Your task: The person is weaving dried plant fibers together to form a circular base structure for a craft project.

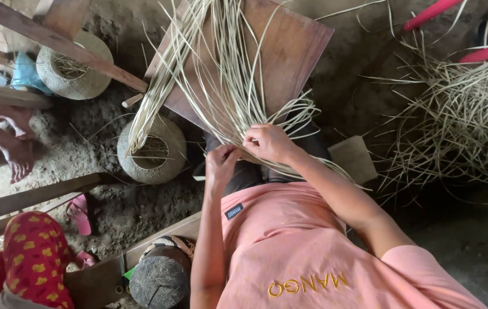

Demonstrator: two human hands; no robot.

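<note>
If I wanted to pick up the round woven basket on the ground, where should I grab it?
Probably by its open rim, reaching down from above. The round woven basket stands upright with its mouth facing up, and its sides bulge wide. Loose straw strips droop over its far edge, so the nearer rim is freer.

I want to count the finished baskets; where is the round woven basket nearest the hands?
The woven basket sits on the dirt floor left of the left hand, below the wooden board.
</note>
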